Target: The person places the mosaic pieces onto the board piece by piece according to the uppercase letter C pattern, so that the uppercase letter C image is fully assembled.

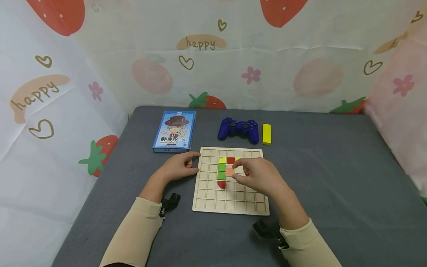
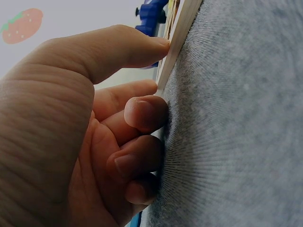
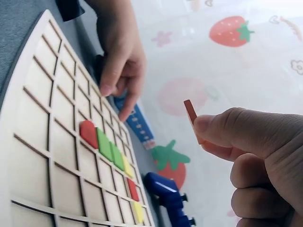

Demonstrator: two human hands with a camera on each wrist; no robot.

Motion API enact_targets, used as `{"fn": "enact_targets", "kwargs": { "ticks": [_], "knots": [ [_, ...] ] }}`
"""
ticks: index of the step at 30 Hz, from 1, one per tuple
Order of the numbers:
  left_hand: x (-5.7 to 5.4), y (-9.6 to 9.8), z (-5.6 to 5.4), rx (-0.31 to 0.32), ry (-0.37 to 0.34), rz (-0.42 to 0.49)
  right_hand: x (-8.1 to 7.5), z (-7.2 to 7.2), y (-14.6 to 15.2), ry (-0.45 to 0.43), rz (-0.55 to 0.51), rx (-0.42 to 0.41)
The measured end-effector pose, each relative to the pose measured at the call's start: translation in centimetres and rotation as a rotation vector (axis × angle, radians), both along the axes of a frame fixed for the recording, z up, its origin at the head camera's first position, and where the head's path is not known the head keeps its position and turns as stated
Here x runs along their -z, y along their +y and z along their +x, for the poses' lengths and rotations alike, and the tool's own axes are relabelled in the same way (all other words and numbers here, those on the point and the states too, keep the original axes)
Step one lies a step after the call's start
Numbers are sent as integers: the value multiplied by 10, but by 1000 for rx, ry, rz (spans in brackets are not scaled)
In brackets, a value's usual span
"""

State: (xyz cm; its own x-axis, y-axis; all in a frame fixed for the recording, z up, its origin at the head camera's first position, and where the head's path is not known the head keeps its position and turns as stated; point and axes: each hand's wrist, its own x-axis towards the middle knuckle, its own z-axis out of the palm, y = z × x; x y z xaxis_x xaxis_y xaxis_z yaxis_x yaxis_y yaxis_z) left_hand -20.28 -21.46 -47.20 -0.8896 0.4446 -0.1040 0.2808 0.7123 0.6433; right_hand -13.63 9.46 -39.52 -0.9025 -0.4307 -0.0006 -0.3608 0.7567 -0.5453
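A wooden grid board (image 1: pixel 205 202) lies on the table. My left hand (image 1: pixel 176 165) is at its left side, thumb and index fingertips touching the edge; in the left wrist view the other fingers bend loosely near the cloth. Over the board, my right hand (image 1: pixel 261 177) pinches a thin orange square tile (image 3: pixel 191 113) between thumb and index finger. The tile is raised above the grid in the right wrist view. Set in the cells are two green squares (image 1: pixel 221 175), a red square (image 1: pixel 231 160), a red rounded piece (image 3: pixel 88 134) and two yellow rounded pieces (image 1: pixel 222 160).
Behind the board stand a blue game box (image 1: pixel 174 131) at left, a dark blue game controller (image 1: pixel 238 129) and a yellow block (image 1: pixel 266 134). Grey cloth covers the table (image 1: pixel 333 178). A printed curtain (image 1: pixel 280 48) hangs behind and at both sides.
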Motion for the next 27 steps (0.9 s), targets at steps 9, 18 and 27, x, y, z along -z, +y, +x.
{"fn": "enact_targets", "kwargs": {
  "ticks": [9, 18, 27],
  "knots": [
    [0, 0, 0, -2, 0, -6, 19, -6, -3, -71, 39, 0],
    [1, 0, 0, -4, 0, -12, 34, -10, -2, -133, 32, -13],
    [2, 0, 0, -2, 1, 1, 46, -15, -2, -195, 49, -19]
  ]
}}
